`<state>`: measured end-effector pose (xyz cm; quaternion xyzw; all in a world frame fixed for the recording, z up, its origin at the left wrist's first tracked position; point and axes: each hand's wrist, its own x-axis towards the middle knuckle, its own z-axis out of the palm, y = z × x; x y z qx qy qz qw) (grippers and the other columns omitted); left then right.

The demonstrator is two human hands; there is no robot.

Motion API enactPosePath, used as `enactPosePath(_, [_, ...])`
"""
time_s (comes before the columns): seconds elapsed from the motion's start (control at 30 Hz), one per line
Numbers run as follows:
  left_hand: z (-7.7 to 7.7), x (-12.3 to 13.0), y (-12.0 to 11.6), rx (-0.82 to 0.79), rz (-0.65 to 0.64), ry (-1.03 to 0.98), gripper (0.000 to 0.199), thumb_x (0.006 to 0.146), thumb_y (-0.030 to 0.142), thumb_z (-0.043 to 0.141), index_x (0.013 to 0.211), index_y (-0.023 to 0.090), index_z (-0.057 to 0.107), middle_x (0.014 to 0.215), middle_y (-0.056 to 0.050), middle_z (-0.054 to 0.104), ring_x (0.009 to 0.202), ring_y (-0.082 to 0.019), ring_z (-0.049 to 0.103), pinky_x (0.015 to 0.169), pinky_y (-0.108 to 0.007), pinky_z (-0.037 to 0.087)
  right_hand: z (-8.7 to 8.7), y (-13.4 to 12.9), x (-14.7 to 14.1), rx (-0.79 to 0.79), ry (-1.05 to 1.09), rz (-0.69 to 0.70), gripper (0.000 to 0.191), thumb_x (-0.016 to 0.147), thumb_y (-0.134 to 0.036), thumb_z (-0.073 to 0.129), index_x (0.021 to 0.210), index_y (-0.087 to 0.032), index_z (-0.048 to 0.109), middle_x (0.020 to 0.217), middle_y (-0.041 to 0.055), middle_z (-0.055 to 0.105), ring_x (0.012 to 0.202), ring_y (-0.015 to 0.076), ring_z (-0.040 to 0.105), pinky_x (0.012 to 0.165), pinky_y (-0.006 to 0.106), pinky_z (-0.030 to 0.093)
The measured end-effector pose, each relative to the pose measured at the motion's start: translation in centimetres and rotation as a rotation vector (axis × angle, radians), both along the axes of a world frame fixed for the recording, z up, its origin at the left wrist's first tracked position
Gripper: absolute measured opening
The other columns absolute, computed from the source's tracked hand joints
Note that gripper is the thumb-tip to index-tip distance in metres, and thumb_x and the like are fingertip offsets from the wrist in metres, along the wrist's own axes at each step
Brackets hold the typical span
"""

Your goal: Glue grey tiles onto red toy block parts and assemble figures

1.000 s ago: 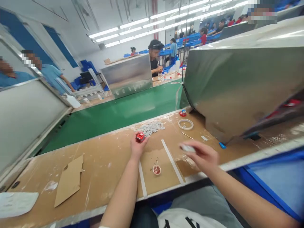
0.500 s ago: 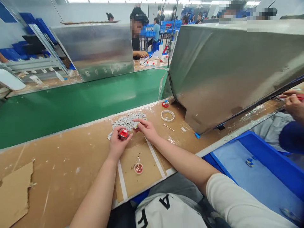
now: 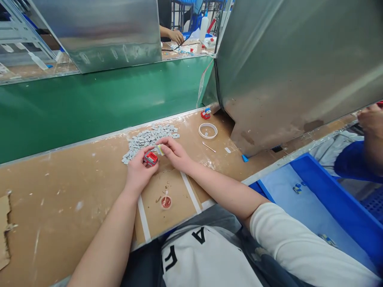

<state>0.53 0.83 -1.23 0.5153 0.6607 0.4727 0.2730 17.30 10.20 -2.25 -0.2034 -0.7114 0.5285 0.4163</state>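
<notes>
My left hand (image 3: 140,169) is closed around a small red and grey block-like piece (image 3: 150,158), its red hollow side facing up. Close to its right, my right hand (image 3: 175,154) pinches a small yellow and pale piece (image 3: 160,150) between thumb and fingers. Many small grey pieces (image 3: 143,139) lie in a loose pile just behind both hands. Nearer my body, a small round cup of red liquid (image 3: 166,202) stands on the cardboard with a thin white stick in it.
Behind the pile are a red and blue piece (image 3: 206,113), a roll of tape (image 3: 208,130) and a cotton swab (image 3: 208,147). A metal panel (image 3: 284,79) slants at the right above a blue tray (image 3: 329,207). Other people's hands show across the divider and far right.
The view has tilted down and shifted. My right hand has brought the yellow and pale piece closer to the red piece in my left hand.
</notes>
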Motion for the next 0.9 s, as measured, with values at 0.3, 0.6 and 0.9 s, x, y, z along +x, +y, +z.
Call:
enactPosePath(0.3, [0.3, 0.2, -0.5, -0.002, -0.014, 0.135, 0.058, 0.076, 0.031, 0.074, 0.134, 0.024, 0.078, 0.105, -0.003, 0.083, 0.08, -0.019, 0.072, 0.079, -0.03, 0.059, -0.1, -0.1, 0.0, 0.341, -0.168, 0.069, 0.043, 0.116, -0.054, 0.044, 0.129, -0.019, 0.066, 0.125, 0.0136, 0.077, 0.116, 0.0239, 0.071, 0.107, 0.041, 0.056])
enactPosePath(0.6, [-0.1, 0.0, -0.9, -0.025, 0.015, 0.369, 0.053, 0.077, 0.029, 0.077, 0.13, 0.027, 0.079, 0.097, -0.004, 0.083, 0.081, -0.027, 0.074, 0.074, -0.033, 0.055, 0.5, 0.2, 0.1, 0.505, -0.377, 0.121, 0.04, 0.117, -0.046, 0.041, 0.137, -0.017, 0.061, 0.13, 0.017, 0.074, 0.12, 0.0282, 0.068, 0.112, 0.048, 0.054])
enactPosePath(0.9, [0.8, -0.1, -1.4, -0.032, -0.171, 0.282, 0.08, 0.086, 0.042, 0.077, 0.161, 0.021, 0.058, 0.1, -0.006, 0.08, 0.08, -0.025, 0.075, 0.073, -0.032, 0.058, 0.8, 0.6, 1.2, 0.302, -0.301, 0.152, 0.046, 0.116, -0.048, 0.046, 0.153, -0.021, 0.047, 0.125, 0.0112, 0.07, 0.112, 0.0233, 0.067, 0.107, 0.042, 0.056])
